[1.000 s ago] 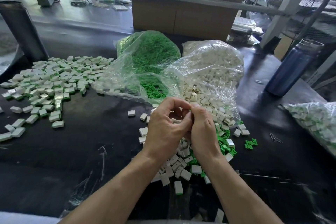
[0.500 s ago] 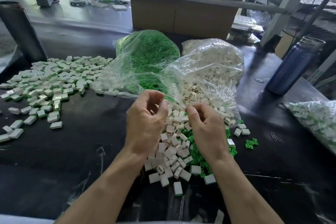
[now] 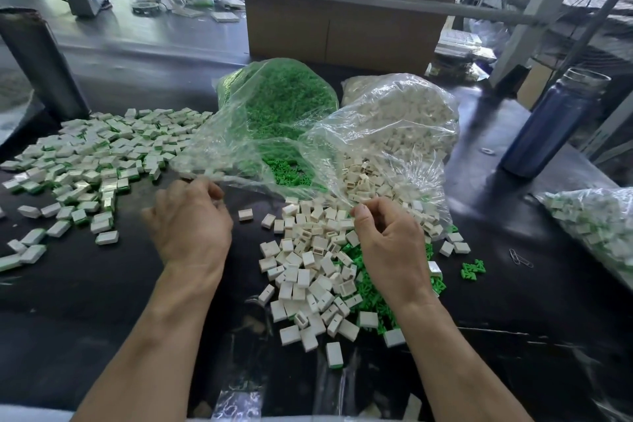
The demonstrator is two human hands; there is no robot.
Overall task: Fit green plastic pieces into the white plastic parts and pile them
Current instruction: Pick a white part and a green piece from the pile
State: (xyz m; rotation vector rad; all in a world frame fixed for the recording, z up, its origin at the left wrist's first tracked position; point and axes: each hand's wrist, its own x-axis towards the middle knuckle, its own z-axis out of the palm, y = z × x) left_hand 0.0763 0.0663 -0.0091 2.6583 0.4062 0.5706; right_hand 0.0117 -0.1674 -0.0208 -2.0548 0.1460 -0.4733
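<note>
**Assembly well under way; large stock still unfitted**

Progress: a broad spread of finished pieces (image 3: 92,161), white shells with green showing at one edge, lies on the black table (image 3: 102,301) beyond and to the outer side of the left hand (image 3: 191,226). It is a loose scatter more than a neat pile. A clear bag of what look like further finished units (image 3: 596,226) sits well out past the right hand (image 3: 390,250). Judged against what remains, the job is far from complete: the bag of green pieces (image 3: 274,113) and the bag of white parts (image 3: 397,120) are both still bulky, just ahead of the two hands.

Working stock: loose white parts (image 3: 308,271) lie heaped between the hands and run under the right hand's inner side; loose green pieces (image 3: 370,295) lie beneath and just behind that hand, partly hidden by the wrist. A small green cluster (image 3: 473,269) rests apart on its outer side.

Hands: they are apart. The left hand's fingers are curled, blurred, near the clear bag's edge; whether they hold a piece or the plastic I cannot tell. The right hand's thumb and fingertips are drawn together at the mouth of the white-parts bag; what they pinch, if anything, is not visible.

A blue bottle (image 3: 551,127) stands well beyond the right hand.
</note>
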